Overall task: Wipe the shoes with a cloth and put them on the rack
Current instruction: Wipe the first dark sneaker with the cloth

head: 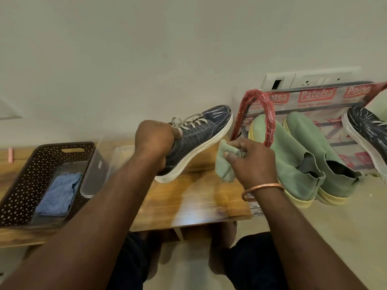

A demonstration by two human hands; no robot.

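Grips a dark blue sneaker (pixel 199 139) at the collar with the left hand (pixel 155 139), fingers curled round the opening behind the laces. Holds it tilted over the wooden desk (pixel 199 199), toe raised toward the wall, white sole facing right, heel lowest. Contact between heel and desk: cannot tell. Pinches a folded pale green cloth (pixel 226 162) between thumb and fingers of the right hand (pixel 251 162), just beside the sole; touching or not, cannot tell. Wears a copper bangle (pixel 261 191) on the right wrist.

Found a dark perforated basket (pixel 25 174) at the left end of the desk. Contents: one crumpled blue cloth (pixel 58 193), lying on the bottom. Noted a clear plastic tub (pixel 92 178) at the basket's right rim; inside or merely against it, cannot tell.

Found a rack (pixel 271 122) with a red-wrapped frame at right, against the wall. Contents: a pair of pale green slip-on shoes (pixel 293 155) with yellow soles, side by side, toes toward the wall; further right, a second dark blue sneaker (pixel 366 130), partly cut off at the edge of view. Noted a white socket panel (pixel 310 79) on the wall above the rack.
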